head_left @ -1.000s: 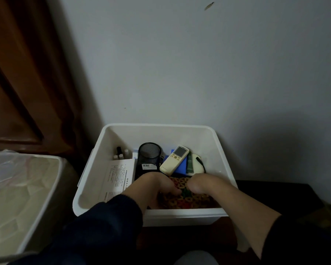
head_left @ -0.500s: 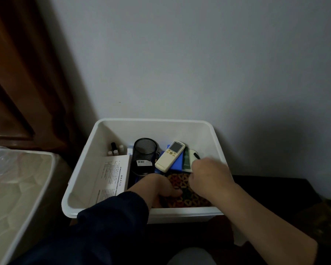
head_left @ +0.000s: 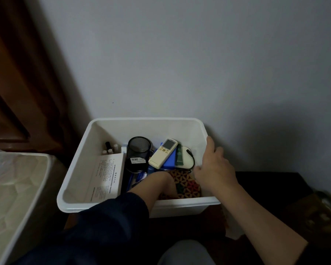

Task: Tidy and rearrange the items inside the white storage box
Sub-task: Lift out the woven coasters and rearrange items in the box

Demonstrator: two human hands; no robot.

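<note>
Against the grey wall at 12 o'clock, the white storage box (head_left: 88, 150) is sitting on dark furniture. The left hand (head_left: 159, 180) is reaching down onto the patterned mat (head_left: 185, 185) at the box's 5 o'clock; its fingers are hidden, so its grip cannot be told. The right hand (head_left: 214, 165) is hovering at 3 o'clock, fingers loosely spread, beside the remote control (head_left: 163, 153).

Left arm: my sleeve (head_left: 107, 222) is dark navy cloth, long, loosely creased, ending just short of the wrist; left hand (head_left: 159, 180) bare. Right arm: forearm bare to a dark cuff (head_left: 313, 253) near the elbow; right hand (head_left: 215, 165) bare, no rings or watch visible.
</note>
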